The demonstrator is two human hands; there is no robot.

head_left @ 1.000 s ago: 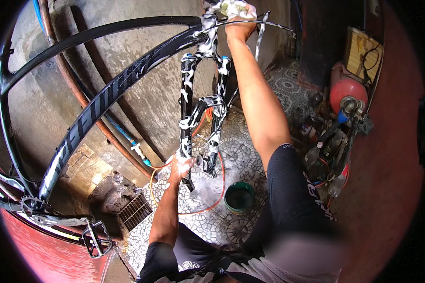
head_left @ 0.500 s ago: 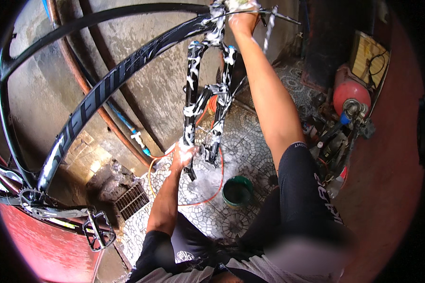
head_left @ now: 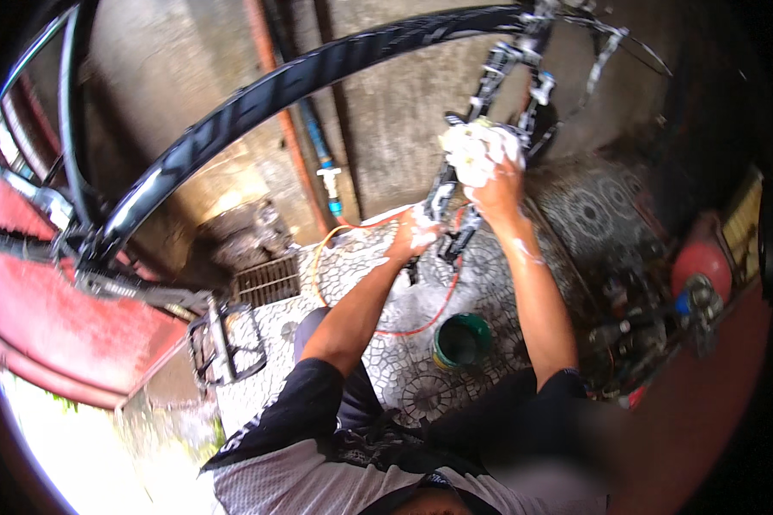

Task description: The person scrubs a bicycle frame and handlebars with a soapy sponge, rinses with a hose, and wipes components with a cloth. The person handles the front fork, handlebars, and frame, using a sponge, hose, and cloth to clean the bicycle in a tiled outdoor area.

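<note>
A black bicycle frame (head_left: 258,94) slants across the view, with a black suspension fork (head_left: 489,81) hanging from its front end, streaked with white suds. Around the lower end of the fork's left leg, my left hand (head_left: 415,233) is closed, foam on its fingers. My right hand (head_left: 498,190) presses a pale, foam-covered sponge (head_left: 477,148) against the fork about halfway down its legs. The lather hides most of the sponge and the part of the fork behind it. Foamy cables dangle beside the fork's top.
A green bucket (head_left: 439,342) stands on the patterned tile floor near my knees. An orange hose (head_left: 316,273) loops past a drain grate (head_left: 267,281). The crank's pedal (head_left: 225,339) juts out at lower left. Pipes run down the wall; a red tank (head_left: 701,264) sits among clutter at right.
My right hand has come down from the fork's top to its middle with the sponge. My left hand keeps its grip low on the fork leg. The whole view has swung left.
</note>
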